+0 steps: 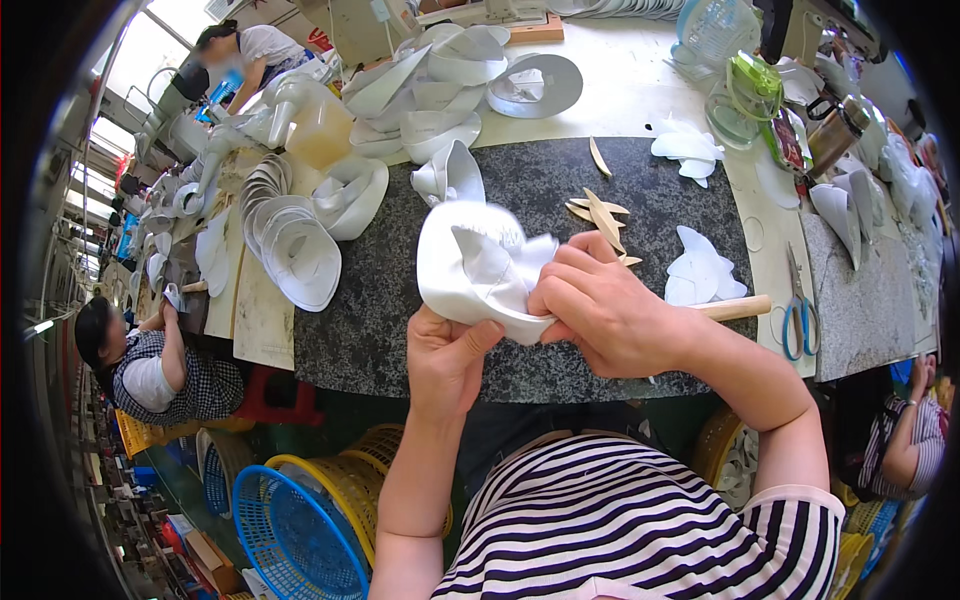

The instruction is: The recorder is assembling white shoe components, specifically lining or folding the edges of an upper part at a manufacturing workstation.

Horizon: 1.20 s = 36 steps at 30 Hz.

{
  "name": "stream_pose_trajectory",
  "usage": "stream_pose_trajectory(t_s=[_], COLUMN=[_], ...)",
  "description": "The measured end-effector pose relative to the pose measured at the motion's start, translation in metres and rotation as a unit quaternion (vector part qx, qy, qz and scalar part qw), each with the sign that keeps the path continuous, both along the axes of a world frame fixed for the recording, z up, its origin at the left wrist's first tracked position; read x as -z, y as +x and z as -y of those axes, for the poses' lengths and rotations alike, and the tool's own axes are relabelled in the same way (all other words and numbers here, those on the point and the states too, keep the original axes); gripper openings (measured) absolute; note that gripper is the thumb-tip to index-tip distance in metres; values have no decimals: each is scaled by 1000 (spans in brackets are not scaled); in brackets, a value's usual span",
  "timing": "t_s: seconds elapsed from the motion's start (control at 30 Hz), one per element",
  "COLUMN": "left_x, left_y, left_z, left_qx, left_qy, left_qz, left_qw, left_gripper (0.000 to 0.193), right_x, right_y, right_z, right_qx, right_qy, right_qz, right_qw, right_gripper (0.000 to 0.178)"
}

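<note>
Blue-handled scissors (pixel 801 302) lie on the tabletop (pixel 620 100). Beyond scissors: metal thermos (pixel 838 135), plus green plastic container (pixel 757 88) farther left. Well left of scissors: blue basket (pixel 290 515), lower down; co-worker (pixel 180 375) farther left.

A curled white piece (pixel 478 275), partly blurred, opens upward between fingers (pixel 563 291).

Left hand (pixel 446 362), right hand (pixel 602 308) — both hold one curved white piece (pixel 442 262).
</note>
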<state>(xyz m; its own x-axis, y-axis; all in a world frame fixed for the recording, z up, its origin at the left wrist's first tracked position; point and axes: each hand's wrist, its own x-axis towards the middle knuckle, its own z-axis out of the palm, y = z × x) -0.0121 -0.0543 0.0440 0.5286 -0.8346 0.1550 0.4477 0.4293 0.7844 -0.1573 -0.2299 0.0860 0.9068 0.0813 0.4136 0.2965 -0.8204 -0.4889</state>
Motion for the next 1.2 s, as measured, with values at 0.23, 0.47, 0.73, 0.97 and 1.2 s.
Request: stream_pose_trajectory(t_s=[0.23, 0.47, 0.73, 0.97, 1.2], left_x=[33, 31, 17, 27, 37], left_y=[-12, -21, -8, -16, -9], left_z=[-3, -4, -12, -11, -22], left_qx=[3, -8, -40, -56, -18], left_qy=[15, 20, 68, 45, 68], left_qz=[-89, -41, 21, -24, 26], left_qw=[996, 999, 997, 997, 997], left_gripper=[46, 39, 50, 54, 44], right_x=[16, 27, 32, 29, 31], right_y=[-9, 3, 3, 5, 1], right_z=[3, -31, -31, -41, -38], right_qx=[37, 145, 97, 132, 117], right_qy=[91, 85, 57, 94, 110], right_qz=[29, 174, 66, 152, 8], right_qw=[995, 970, 991, 975, 987], right_gripper=[29, 24, 23, 20, 28])
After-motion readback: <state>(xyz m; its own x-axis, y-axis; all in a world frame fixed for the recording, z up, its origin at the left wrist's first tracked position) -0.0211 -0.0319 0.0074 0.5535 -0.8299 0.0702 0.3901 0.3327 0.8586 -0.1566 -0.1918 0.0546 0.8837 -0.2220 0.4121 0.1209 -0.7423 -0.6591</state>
